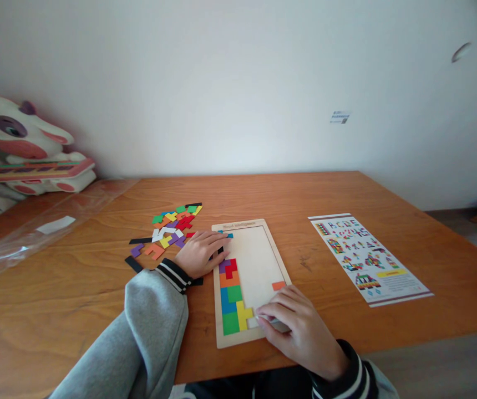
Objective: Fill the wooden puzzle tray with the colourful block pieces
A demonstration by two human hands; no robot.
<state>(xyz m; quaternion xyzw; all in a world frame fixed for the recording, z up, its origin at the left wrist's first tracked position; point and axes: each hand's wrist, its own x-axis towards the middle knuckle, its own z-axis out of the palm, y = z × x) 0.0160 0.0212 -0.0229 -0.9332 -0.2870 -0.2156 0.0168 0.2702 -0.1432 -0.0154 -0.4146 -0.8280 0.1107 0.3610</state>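
A shallow wooden puzzle tray [256, 223] lies in front of me, with coloured pieces fitted along its left side. Among them are a green square [231, 323], a yellow piece [244, 316] and a red piece [231, 269]. My left hand [201, 253] rests over the tray's upper left edge, fingers bent round a dark piece partly hidden beneath them. At the lower right of the tray, my right hand [294, 324] has its thumb and fingertips together at a white piece [254, 322]. An orange piece [279, 286] shows just beyond its knuckles.
Loose coloured pieces [155, 251] are heaped left of the tray. A printed pattern sheet [369, 257] lies to the right. Clear plastic wrapping [22, 244] and a cow-shaped toy [34, 149] are at the left. A wall stands behind the table [305, 188].
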